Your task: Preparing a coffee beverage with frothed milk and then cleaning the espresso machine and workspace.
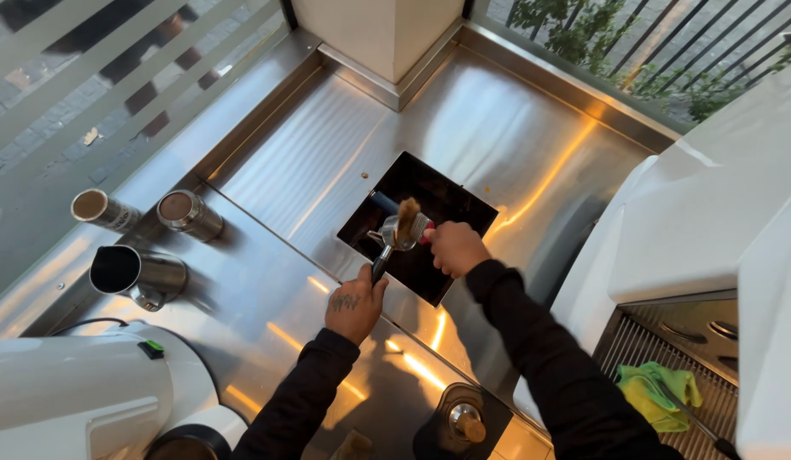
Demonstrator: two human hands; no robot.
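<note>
Hands meet over a square black bin (pixel 447 192) sunk into the steel counter (pixel 268 281). The left hand (pixel 355 304) has its fingers wrapped around the dark handle of a coffee filter holder (pixel 389 241), whose metal basket end hangs above the bin opening. The right hand (pixel 453 247) is closed around a brush (pixel 408 217), its tan bristles touching the top of the basket. To the left on the counter stand two metal shakers (pixel 189 214) side by side and a steel milk jug (pixel 138 274) just below them. A white grinder (pixel 80 392) sits at the lower left, a tamper (pixel 465 421) on a black mat near the bottom edge, and a green cloth (pixel 660 393) lies on the machine's grille at the right.
</note>
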